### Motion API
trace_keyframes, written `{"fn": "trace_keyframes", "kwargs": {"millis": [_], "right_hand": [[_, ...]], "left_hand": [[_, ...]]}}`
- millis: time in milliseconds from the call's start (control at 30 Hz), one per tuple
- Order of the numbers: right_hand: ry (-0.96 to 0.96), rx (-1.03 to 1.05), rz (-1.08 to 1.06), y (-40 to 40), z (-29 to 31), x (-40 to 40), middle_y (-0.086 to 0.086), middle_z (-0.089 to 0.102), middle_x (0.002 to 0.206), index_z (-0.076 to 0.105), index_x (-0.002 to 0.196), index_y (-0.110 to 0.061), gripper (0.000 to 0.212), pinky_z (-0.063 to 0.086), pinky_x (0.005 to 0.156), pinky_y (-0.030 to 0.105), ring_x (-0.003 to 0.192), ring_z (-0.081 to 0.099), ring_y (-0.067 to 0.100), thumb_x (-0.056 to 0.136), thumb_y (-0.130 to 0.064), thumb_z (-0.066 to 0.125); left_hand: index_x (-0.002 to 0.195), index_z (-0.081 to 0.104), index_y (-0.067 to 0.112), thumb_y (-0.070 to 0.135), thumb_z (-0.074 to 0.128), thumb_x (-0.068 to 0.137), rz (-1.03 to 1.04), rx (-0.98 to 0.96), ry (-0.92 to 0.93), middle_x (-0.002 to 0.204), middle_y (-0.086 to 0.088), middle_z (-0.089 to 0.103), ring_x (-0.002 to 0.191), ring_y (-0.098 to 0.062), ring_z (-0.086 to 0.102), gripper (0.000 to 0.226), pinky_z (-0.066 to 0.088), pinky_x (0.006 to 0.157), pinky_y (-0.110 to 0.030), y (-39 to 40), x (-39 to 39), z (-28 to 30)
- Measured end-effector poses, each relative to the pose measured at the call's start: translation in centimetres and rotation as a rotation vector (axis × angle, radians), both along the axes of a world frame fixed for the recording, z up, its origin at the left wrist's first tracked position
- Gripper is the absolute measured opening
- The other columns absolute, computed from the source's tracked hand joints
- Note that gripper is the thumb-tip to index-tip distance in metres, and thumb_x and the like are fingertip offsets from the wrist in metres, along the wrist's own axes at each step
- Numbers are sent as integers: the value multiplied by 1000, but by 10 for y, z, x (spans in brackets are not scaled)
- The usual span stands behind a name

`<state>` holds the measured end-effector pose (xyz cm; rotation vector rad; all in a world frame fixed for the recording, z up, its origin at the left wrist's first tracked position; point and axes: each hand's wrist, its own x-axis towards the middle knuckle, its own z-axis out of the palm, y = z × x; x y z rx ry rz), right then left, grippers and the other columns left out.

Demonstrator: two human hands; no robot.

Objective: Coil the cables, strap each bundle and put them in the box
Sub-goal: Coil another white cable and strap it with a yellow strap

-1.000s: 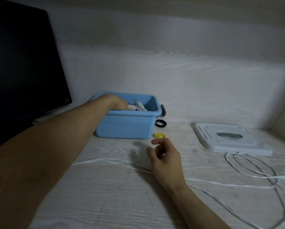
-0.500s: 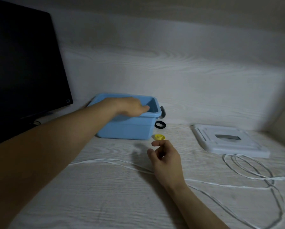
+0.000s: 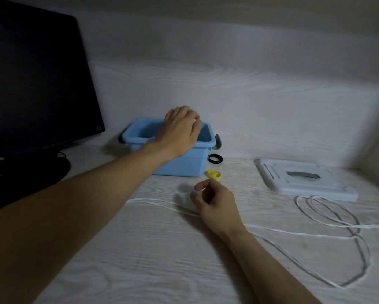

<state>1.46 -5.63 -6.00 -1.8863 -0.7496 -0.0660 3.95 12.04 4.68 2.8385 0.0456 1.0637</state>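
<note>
Left hand (image 3: 179,132) over the open blue box (image 3: 184,165), back up, fingers bent down toward the far rim; a pale bit at the fingertips, so cannot tell whether anything is held. Right hand (image 3: 214,202) low over the bench (image 3: 162,260), fingers loosely curled, thumb near forefinger, nothing held. White cable (image 3: 329,229) passing under the right hand: one run off to its left, loose loops to its right, uncoiled. Yellow strap (image 3: 214,174) just beyond the right fingertips; black strap (image 3: 215,159) further on, beside the box. White lid (image 3: 305,178) to the far right; dark monitor (image 3: 37,84) beyond the left arm.

Next step, likely: gather cable. Best started from one end, even loops, yellow strap close for the wrap.

Box contents hidden behind left hand. Cable ends out of view; loops cut off at right edge. Dim light throughout.
</note>
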Motion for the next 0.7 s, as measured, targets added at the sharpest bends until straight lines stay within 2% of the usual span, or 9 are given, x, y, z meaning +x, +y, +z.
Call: {"fn": "trace_keyframes", "kwargs": {"millis": [67,100,133,200,267,367,467,600,700], "right_hand": [[-66,-106,68,-1,2,0,-6,55,73,68,92,-23,8,40,61,11,63,51,4,86,-26,72],[-115,-180,103,-2,3,1,-5,55,80,70,95,-23,13,39,65,9,69,51,4,85,-29,74],[-171,-260,134,-2,2,2,-3,54,85,72,100,-23,19,39,70,10,76,52,6,83,-32,76],[-256,-398,157,-2,-1,3,0,56,89,73,103,-26,25,45,81,27,86,55,18,81,-39,75],[-270,-440,151,-1,-1,1,2,60,88,73,98,-26,18,47,83,36,88,56,23,84,-37,72],[-299,-465,157,0,-1,2,3,63,93,69,94,-22,7,48,84,40,91,56,24,90,-26,66],[-320,-509,131,4,-3,4,3,58,97,63,96,-18,4,47,85,41,94,54,24,93,-19,60],[-329,-516,74,12,-3,5,1,54,101,58,100,-19,8,47,87,44,95,53,22,93,-20,62],[-352,-433,12,11,0,9,-6,54,98,60,104,-20,19,45,81,39,87,51,15,88,-24,70]], "left_hand": [[87,58,8,14,47,93,-161,-43,-305,93,-8,59,90,-24,53,13,41,83,-35,-7,-24,-8],[84,57,8,10,50,90,-219,-66,-321,88,-7,57,85,-23,53,9,41,79,-34,-12,-39,-15],[83,56,8,9,51,88,-251,-90,-276,87,-6,56,84,-22,52,7,42,77,-33,-15,-53,-27],[85,57,10,13,50,85,-234,-144,-118,89,-4,55,85,-21,53,7,46,76,-37,-14,-76,-58],[90,60,12,19,48,82,-169,-163,24,91,-3,55,89,-21,53,15,48,79,-39,-4,-96,-89],[100,66,13,22,52,85,-93,-192,178,98,-3,57,97,-20,54,22,47,86,-36,9,-113,-117],[99,66,16,20,56,91,-79,-224,261,98,2,55,101,-17,50,14,43,90,-33,13,-115,-117],[94,59,15,13,54,95,-97,-236,250,95,2,52,100,-20,51,5,41,87,-34,18,-111,-115],[96,53,15,10,48,98,-35,-345,69,93,-9,61,92,-31,58,7,45,81,-40,27,-112,-106]]}}
